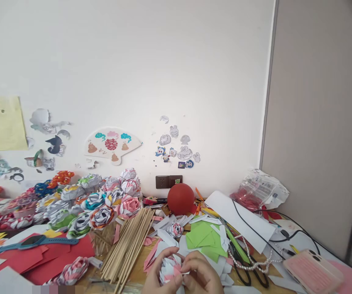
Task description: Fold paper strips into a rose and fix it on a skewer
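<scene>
Low in the middle of the head view, both hands are around a white and pink folded-paper flower [170, 270]. My left hand [156, 277] curls round its left side, the thumb in front. My right hand [202, 271] pinches at the flower's right edge, where a small pale paper piece shows between the fingertips. The flower's underside is hidden by the fingers. Just beyond the hands lies a smaller white and pink paper flower [176, 230] among folded paper strips. Green paper squares [203, 239] lie behind the right hand.
Left stand many finished paper flowers [99, 200], a bundle of wooden sticks [129, 245], red paper [50, 253] and a blue watch [30, 241]. A red ball [180, 199] sits by the wall. To the right are scissors [240, 257], a bead string [260, 265], cables and a pink-cased phone [313, 271].
</scene>
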`<action>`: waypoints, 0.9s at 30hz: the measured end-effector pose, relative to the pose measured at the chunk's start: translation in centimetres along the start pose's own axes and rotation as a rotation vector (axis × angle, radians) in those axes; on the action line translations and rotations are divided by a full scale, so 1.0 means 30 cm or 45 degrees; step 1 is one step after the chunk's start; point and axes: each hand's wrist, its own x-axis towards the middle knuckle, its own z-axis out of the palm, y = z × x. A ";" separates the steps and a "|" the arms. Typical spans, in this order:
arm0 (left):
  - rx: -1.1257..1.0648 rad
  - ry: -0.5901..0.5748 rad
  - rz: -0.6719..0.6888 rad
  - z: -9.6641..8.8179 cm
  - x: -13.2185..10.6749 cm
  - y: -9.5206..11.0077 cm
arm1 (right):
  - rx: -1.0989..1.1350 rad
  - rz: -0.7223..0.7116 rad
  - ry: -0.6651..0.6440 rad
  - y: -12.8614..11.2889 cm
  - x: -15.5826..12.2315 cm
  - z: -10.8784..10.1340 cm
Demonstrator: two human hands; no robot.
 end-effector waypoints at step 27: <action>-0.500 -0.364 -0.770 0.034 -0.035 0.091 | -0.262 0.282 -0.404 -0.145 0.030 -0.064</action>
